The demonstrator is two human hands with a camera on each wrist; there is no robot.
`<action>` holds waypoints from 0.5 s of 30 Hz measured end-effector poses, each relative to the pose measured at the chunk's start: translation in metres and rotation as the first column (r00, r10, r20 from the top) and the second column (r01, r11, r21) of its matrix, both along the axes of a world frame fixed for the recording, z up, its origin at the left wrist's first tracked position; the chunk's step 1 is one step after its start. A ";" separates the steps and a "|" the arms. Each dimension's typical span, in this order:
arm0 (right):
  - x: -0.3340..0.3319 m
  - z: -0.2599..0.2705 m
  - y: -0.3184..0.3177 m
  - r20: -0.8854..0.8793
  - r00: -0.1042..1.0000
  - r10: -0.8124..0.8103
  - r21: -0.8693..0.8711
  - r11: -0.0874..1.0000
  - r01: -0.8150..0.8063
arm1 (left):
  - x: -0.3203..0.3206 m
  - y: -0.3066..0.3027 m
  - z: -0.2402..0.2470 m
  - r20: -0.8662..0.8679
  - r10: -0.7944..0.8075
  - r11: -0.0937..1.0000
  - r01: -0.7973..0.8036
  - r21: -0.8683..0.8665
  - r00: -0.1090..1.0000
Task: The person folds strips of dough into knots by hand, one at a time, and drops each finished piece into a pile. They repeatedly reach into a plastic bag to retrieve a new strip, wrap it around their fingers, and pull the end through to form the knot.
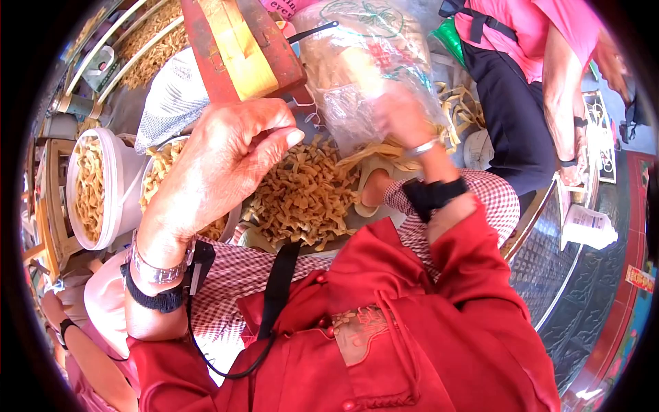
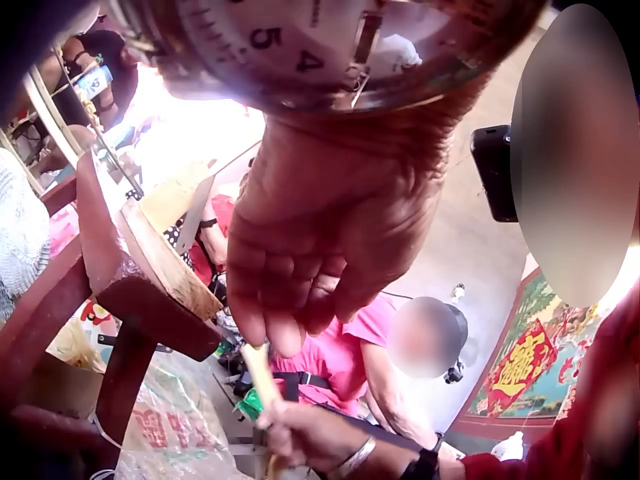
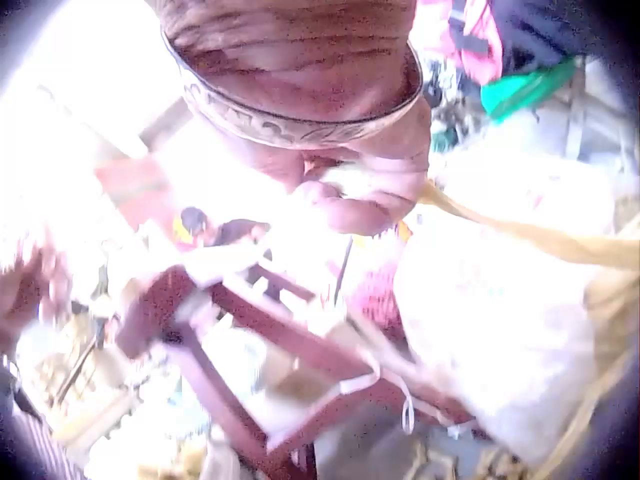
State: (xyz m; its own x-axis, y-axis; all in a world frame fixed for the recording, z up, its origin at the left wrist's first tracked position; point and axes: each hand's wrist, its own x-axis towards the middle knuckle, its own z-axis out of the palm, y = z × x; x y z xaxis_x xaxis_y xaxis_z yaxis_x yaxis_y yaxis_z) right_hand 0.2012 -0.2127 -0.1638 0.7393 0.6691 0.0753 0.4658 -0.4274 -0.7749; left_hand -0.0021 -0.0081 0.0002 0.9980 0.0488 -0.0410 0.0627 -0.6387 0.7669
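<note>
My left hand [image 1: 237, 147] is raised left of centre, near a red wooden stool [image 1: 192, 41]; its fingers are loosely bent, with nothing visible between them. In the left wrist view the left hand [image 2: 325, 220] has its fingertips overlapping the end of a pale strip [image 2: 262, 375]; contact cannot be told. My right hand [image 1: 401, 117], blurred, grips this strip over a clear plastic bag [image 1: 329, 62]. A long yellowish strip [image 3: 530, 230] trails from the right hand [image 3: 350, 195] in the right wrist view. A wide yellow band [image 1: 237, 48] lies across the stool.
Small knotted pieces [image 1: 302, 192] are heaped below my hands. A white bucket [image 1: 113, 189] of similar pieces stands at left, beside a white mesh sack [image 1: 175, 96]. A person in pink [image 1: 515, 41] is at upper right; another person's arm [image 1: 93, 357] shows at lower left.
</note>
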 end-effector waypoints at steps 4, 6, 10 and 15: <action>0.038 0.112 -0.051 -0.136 0.957 -0.258 0.353 0.890 0.290 | 0.000 -0.005 -0.001 -0.062 -0.008 0.999 0.005 -0.054 0.998; 0.042 0.151 -0.066 -0.183 0.966 -0.182 0.614 0.746 0.257 | 0.001 -0.007 -0.005 -0.085 -0.030 0.994 0.021 -0.108 0.996; 0.022 0.209 -0.072 -0.035 0.999 0.016 0.782 0.623 0.017 | 0.005 -0.017 -0.016 -0.134 -0.093 0.911 0.030 -0.412 0.987; -0.067 0.185 -0.007 0.111 0.978 0.177 0.568 0.796 -0.208 | 0.008 -0.036 -0.022 -0.364 -0.202 0.609 -0.175 -0.774 0.909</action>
